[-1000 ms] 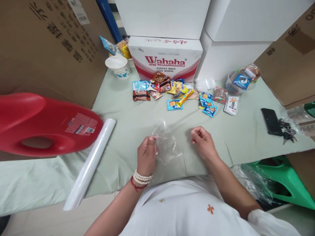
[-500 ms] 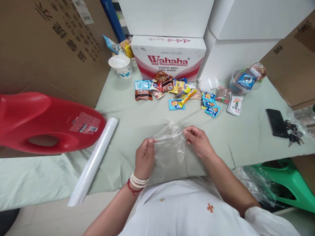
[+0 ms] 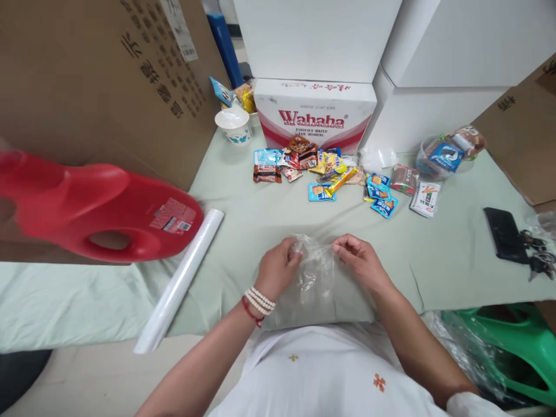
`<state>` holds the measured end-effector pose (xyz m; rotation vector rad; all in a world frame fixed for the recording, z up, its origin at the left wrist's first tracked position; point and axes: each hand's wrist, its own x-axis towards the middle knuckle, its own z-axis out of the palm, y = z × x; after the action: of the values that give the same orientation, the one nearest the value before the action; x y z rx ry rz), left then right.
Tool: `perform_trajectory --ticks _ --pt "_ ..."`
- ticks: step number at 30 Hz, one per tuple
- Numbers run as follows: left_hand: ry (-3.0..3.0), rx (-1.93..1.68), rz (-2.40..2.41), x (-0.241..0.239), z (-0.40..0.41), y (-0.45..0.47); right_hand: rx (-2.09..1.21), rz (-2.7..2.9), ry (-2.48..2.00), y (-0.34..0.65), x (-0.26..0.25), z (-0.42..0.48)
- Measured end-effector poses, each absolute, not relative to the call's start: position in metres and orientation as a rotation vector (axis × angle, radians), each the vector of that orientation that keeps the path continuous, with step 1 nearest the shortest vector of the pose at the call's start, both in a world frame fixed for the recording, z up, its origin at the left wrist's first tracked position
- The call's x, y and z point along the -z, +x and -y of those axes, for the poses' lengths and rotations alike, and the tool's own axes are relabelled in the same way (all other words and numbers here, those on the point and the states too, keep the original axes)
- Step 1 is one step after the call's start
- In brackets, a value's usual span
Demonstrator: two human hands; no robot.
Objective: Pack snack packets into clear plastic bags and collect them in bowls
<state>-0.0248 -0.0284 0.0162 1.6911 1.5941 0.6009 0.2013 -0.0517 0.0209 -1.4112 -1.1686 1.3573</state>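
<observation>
Centrally, a clear plastic bag (image 3: 317,281) is held above the near edge of the surface (image 3: 252,223); whether its lower part touches the cloth cannot be told. Left hand (image 3: 278,266): thumb and fingers closed on one upper side of the bag. Right hand (image 3: 358,260): fingertips narrowed to a pinch on the opposite upper side. Beyond the hands, assorted snack packets (image 3: 267,174) lie heaped toward the far edge, in front of a white-and-red box (image 3: 315,124). A tub (image 3: 428,168) filled with packets stands near the far right corner. Toward the right edge, a black phone (image 3: 506,234) lies beside keys (image 3: 538,255). Leftward, a white roll (image 3: 180,281) slants to the near edge, its upper end beside a red jug (image 3: 134,200).
</observation>
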Motion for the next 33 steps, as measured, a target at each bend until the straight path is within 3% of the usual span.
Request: perform_trajectory --ticks 7,17,25,33 --pt "1.252 -0.882 -1.513 -0.009 0.025 -0.035 -1.243 1.160 -1.597 0.247 -0.020 0.066" --pt "1.576 -0.936 -1.440 -0.020 0.039 -0.016 -1.162 1.675 -1.465 0.200 -0.036 0.047" --pt "1.472 -0.976 -1.667 -0.019 0.030 -0.041 -0.886 1.447 -1.671 0.203 -0.023 0.035" --pt "1.029 -1.070 -1.619 0.003 0.006 -0.054 -1.004 1.071 -1.774 0.250 -0.003 0.030"
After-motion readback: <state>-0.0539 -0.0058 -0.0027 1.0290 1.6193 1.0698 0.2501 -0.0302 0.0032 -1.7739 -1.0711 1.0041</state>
